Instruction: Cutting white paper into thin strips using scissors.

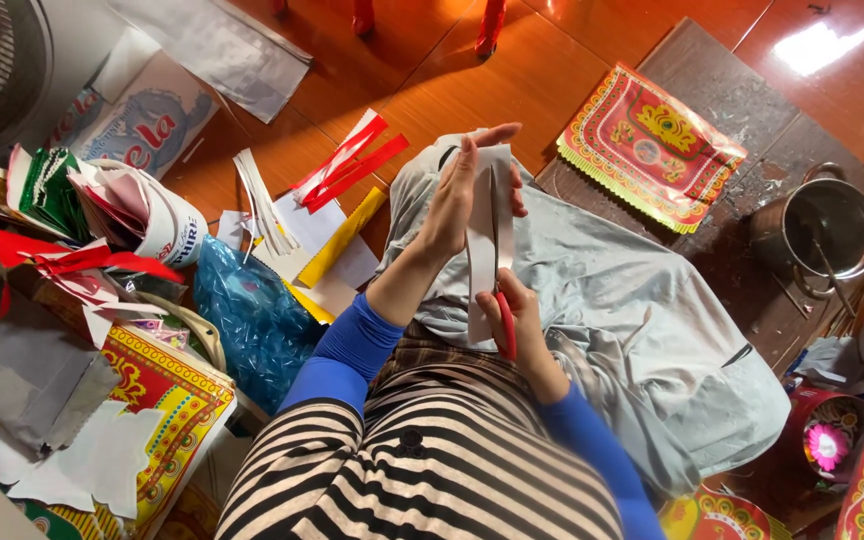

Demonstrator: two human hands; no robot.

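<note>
Striped shirt and blue sleeves nearest the camera; the person sat on the floor with a grey cloth spread over the lap.

White paper strip lay above the lap, over the cloth. Long axis ran near-vertical in the view, pointing away from the body, far end at the knee, near end toward the chest.

Right hand was closed around the red handles of the scissors, fingers through the loops. Blades pointed away from the body, along the strip's length, set into the paper. How wide the blades stood could not be told.

Left hand gripped the far part of the strip, fingers curled loosely round it from the left, thumb on the facing side.

Left of the lap: blue plastic bag, a yellow strip, white paper offcuts, red paper strips on the wooden floor.

Farther left: a heap of red, green and white paper scraps, a printed red-and-yellow sheet.

Right and beyond: ornate red-and-gold paper on a dark board, a metal pot beside it.
</note>
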